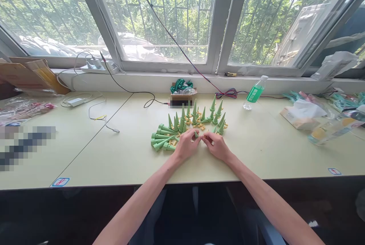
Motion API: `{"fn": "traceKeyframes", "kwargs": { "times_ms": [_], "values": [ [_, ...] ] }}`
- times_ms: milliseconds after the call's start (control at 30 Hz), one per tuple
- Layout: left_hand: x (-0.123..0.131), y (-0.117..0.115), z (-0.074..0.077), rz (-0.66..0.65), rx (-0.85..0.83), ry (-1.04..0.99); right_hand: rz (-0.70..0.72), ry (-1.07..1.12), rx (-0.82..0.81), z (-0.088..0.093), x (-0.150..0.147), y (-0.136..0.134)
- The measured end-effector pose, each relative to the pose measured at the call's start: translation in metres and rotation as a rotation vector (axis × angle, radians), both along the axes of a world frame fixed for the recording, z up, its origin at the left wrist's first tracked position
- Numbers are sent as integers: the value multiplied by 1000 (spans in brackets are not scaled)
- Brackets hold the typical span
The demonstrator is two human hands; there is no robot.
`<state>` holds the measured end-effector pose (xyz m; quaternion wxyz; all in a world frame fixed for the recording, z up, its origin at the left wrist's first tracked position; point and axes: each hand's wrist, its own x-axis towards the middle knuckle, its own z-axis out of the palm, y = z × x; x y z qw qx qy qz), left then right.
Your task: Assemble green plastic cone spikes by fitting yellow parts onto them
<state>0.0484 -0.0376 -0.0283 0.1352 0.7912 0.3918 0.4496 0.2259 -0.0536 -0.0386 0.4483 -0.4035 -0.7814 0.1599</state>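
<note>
My left hand (pixel 186 144) is closed around a green plastic spike (pixel 196 134), which shows only in part between thumb and fingers. Fingertips pinched, my right hand (pixel 217 146) meets the left one at the spike; whatever it pinches is too small to make out. Beyond both hands, several green cone-shaped watering spikes (pixel 194 112) stand upright in a loose arc. More green spikes (pixel 164 136) lie on their sides left of my left hand. Small yellow plastic pieces (pixel 201 126) are scattered among them.
A small cardboard box (pixel 184 96) with green wrapping stands behind the spikes. Right of it are coiled wires (pixel 226 93) and a green-labelled bottle (pixel 254 93). Farther right sit a tissue box (pixel 302 115) and a tilted bottle (pixel 327 132). Cables (pixel 98 112) cross the table (pixel 119 161) at left.
</note>
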Motion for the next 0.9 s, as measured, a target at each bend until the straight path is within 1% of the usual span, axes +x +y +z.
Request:
{"fn": "traceKeyframes", "kwargs": {
  "times_ms": [233,400,500,633,767,833,900],
  "values": [
    [1,-4,5,-45,14,-17,-70,-3,10,-3,2,1],
    [-1,-7,7,-164,17,8,-154,82,-6,-1,3,1],
    [-1,-6,6,-201,9,28,-191,116,-4,-1,3,2],
    [1,-3,3,-173,-7,-29,-225,135,32,0,3,1],
    [3,-3,4,-100,-109,-137,-235,181,54,2,3,-1],
    [3,-5,6,-61,-155,-145,-219,197,63,2,2,-2],
    [3,-6,9,-32,-180,-102,-186,192,72,2,2,-2]
  ]
}}
